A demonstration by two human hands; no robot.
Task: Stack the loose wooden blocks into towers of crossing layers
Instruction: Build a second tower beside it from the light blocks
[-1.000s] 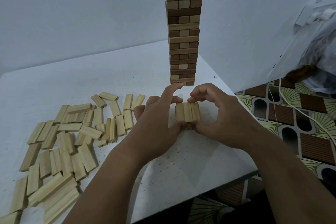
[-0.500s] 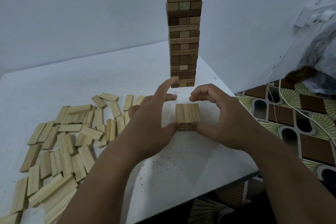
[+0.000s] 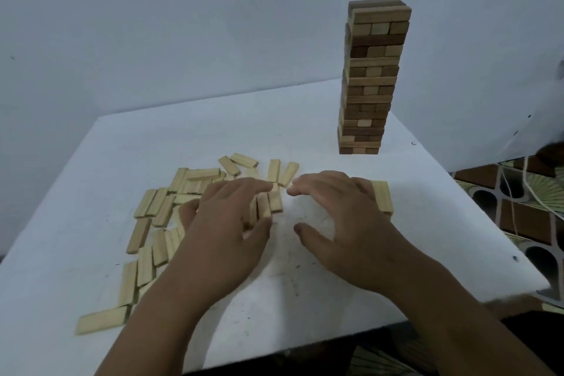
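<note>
1. Nearest me, I see the left hand (image 3: 227, 223) spread palm down over the loose blocks (image 3: 152, 223) on the white bench (image 3: 305, 299); its grip is relaxed, fingers straight, and whether it touches them I cannot tell.
2. The right hand (image 3: 345, 223) lies beside it, grip released and holding nothing, partly covering the small stack (image 3: 382, 197) just to its right.
3. Farther back stands the tall tower (image 3: 370, 76) of crossing layers, upright and well apart from both hands.

Both forearms bare to the frame's edge; no sleeves or, seemingly, rings.
</note>
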